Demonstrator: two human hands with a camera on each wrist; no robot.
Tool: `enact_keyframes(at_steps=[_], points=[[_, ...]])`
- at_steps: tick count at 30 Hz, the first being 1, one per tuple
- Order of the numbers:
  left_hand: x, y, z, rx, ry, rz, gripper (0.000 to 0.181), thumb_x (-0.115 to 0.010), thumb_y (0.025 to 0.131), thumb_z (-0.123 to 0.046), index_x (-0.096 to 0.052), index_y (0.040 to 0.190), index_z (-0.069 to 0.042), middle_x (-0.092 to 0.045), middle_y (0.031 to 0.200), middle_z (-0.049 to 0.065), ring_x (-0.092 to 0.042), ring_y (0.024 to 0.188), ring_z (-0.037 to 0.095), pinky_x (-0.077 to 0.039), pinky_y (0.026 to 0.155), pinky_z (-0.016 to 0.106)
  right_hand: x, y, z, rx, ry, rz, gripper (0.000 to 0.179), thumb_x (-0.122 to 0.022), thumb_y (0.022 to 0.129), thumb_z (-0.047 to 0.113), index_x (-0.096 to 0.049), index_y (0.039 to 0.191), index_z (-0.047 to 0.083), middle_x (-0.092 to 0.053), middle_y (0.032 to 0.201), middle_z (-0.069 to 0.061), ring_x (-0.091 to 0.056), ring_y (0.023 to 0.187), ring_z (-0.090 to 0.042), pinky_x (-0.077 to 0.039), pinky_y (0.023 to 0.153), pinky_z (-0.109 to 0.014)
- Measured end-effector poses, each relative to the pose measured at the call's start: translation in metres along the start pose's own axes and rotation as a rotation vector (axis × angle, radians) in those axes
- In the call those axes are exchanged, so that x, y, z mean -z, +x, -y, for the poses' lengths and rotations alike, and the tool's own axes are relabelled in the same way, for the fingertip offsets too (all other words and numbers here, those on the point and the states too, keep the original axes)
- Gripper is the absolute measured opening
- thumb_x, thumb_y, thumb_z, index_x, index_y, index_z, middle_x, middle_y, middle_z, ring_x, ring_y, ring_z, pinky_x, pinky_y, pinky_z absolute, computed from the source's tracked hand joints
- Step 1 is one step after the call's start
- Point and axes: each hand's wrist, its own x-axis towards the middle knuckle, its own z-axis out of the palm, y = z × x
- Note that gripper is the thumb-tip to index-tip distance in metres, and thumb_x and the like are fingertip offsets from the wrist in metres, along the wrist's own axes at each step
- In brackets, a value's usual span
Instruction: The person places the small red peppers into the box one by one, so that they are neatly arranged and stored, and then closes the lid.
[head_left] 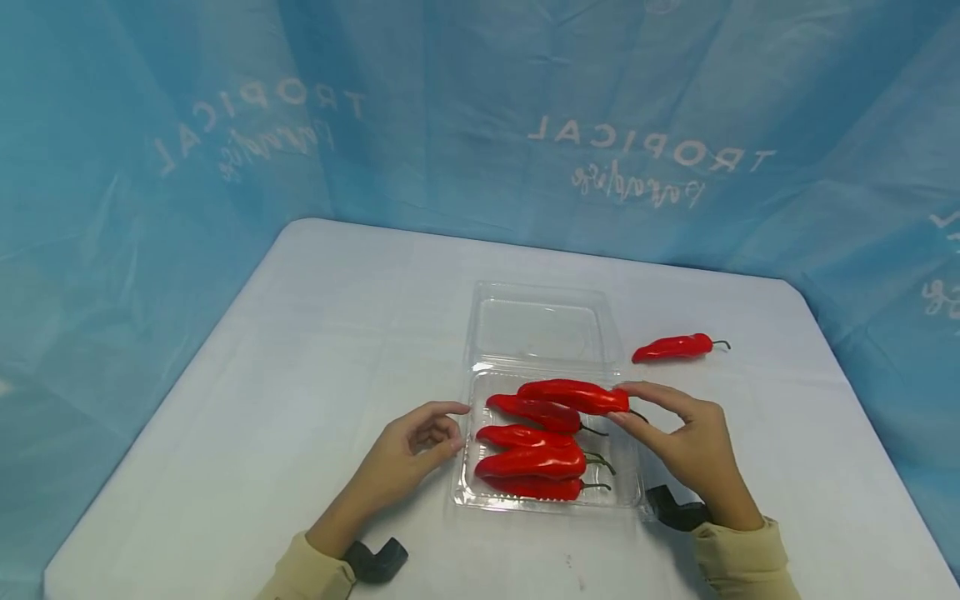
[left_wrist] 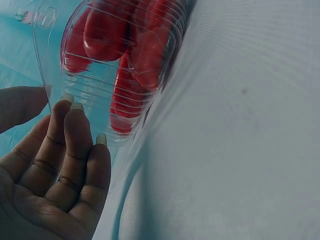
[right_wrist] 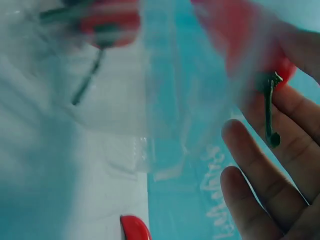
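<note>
A clear plastic clamshell container [head_left: 630,492] lies open in front of me, its lid [head_left: 536,329] folded back. Several red peppers with green stems, such as this pepper [head_left: 531,462], lie inside, side by side. My right hand [head_left: 686,433] pinches the stem end of another red pepper [head_left: 570,395] between thumb and fingers, above the back of the base. In the right wrist view its stem [right_wrist: 268,110] hangs by the fingers. My left hand [head_left: 408,454] holds the container's left rim; in the left wrist view the fingers [left_wrist: 77,145] curl at the plastic edge.
One more red pepper [head_left: 675,347] lies on the table behind my right hand. The white table [head_left: 337,333] is edged by a blue curtain [head_left: 465,108] at the back and sides. Black wrist straps [head_left: 375,562] sit at both cuffs.
</note>
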Motion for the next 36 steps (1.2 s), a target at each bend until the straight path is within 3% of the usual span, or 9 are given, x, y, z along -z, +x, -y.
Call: enact_keyframes(at_steps=[5, 8, 10, 16, 24, 28, 31, 36], points=[[0.001, 0.0, -0.001, -0.009, -0.01, 0.012, 0.039, -0.074, 0.095, -0.02, -0.065, 0.133, -0.015, -0.068, 0.099, -0.001, -0.067, 0.091, 0.018, -0.056, 0.088, 0.028, -0.01, -0.002, 0.004, 0.07, -0.002, 0.107, 0.042, -0.09, 0.079, 0.021, -0.077, 0.119, 0.021, -0.075, 0.11, 0.012, -0.07, 0.113, -0.025, -0.053, 0.095, -0.038], [0.001, 0.0, -0.002, -0.014, -0.012, 0.016, 0.04, -0.074, 0.095, -0.02, -0.064, 0.133, -0.014, -0.069, 0.099, -0.001, -0.067, 0.091, 0.019, -0.056, 0.088, 0.028, -0.014, -0.003, 0.007, 0.082, 0.019, 0.156, 0.041, -0.09, 0.079, 0.023, -0.077, 0.118, 0.022, -0.075, 0.107, 0.011, -0.068, 0.115, -0.036, -0.05, 0.096, -0.054], [0.001, 0.0, -0.002, -0.017, -0.013, 0.018, 0.04, -0.074, 0.096, -0.02, -0.064, 0.134, -0.013, -0.069, 0.099, -0.001, -0.067, 0.091, 0.019, -0.056, 0.088, 0.028, -0.017, -0.003, 0.01, 0.09, 0.029, 0.181, 0.042, -0.09, 0.079, 0.026, -0.077, 0.119, 0.021, -0.075, 0.108, 0.01, -0.067, 0.116, -0.035, -0.048, 0.098, -0.056], [0.002, -0.001, -0.003, -0.017, -0.014, 0.02, 0.039, -0.074, 0.096, -0.019, -0.064, 0.134, -0.015, -0.068, 0.099, -0.001, -0.067, 0.091, 0.019, -0.055, 0.089, 0.028, -0.026, -0.002, 0.018, 0.13, 0.035, 0.246, 0.045, -0.088, 0.081, 0.033, -0.076, 0.122, 0.02, -0.073, 0.117, 0.008, -0.067, 0.117, -0.02, -0.039, 0.109, -0.054], [0.002, -0.003, -0.004, -0.016, -0.007, 0.018, 0.039, -0.074, 0.095, -0.018, -0.064, 0.133, -0.014, -0.068, 0.098, -0.002, -0.067, 0.09, 0.018, -0.055, 0.088, 0.028, -0.025, -0.003, 0.023, 0.142, 0.045, 0.267, 0.042, -0.086, 0.084, 0.031, -0.075, 0.124, 0.023, -0.073, 0.118, 0.01, -0.066, 0.119, -0.017, -0.033, 0.114, -0.055], [0.002, -0.004, -0.004, -0.014, -0.001, 0.014, 0.04, -0.074, 0.095, -0.02, -0.065, 0.133, -0.015, -0.068, 0.099, -0.002, -0.067, 0.091, 0.018, -0.056, 0.088, 0.028, -0.017, -0.003, 0.02, 0.117, 0.048, 0.223, 0.04, -0.084, 0.086, 0.023, -0.075, 0.125, 0.021, -0.073, 0.121, 0.006, -0.064, 0.123, -0.02, -0.034, 0.115, -0.05], [0.003, -0.004, -0.004, -0.017, 0.003, 0.013, 0.039, -0.074, 0.095, -0.02, -0.065, 0.133, -0.015, -0.068, 0.098, -0.002, -0.067, 0.09, 0.018, -0.056, 0.088, 0.028, -0.009, -0.003, 0.013, 0.077, 0.068, 0.157, 0.038, -0.082, 0.088, 0.016, -0.075, 0.125, 0.02, -0.073, 0.122, 0.002, -0.063, 0.125, -0.022, -0.035, 0.115, -0.039], [0.003, -0.003, -0.003, -0.026, -0.002, 0.015, 0.039, -0.074, 0.095, -0.02, -0.065, 0.133, -0.014, -0.068, 0.098, -0.001, -0.067, 0.09, 0.018, -0.056, 0.086, 0.027, 0.009, -0.002, -0.008, -0.035, 0.065, 0.034, 0.035, -0.078, 0.092, 0.012, -0.074, 0.125, 0.021, -0.072, 0.124, -0.003, -0.059, 0.128, -0.008, -0.035, 0.108, -0.015]])
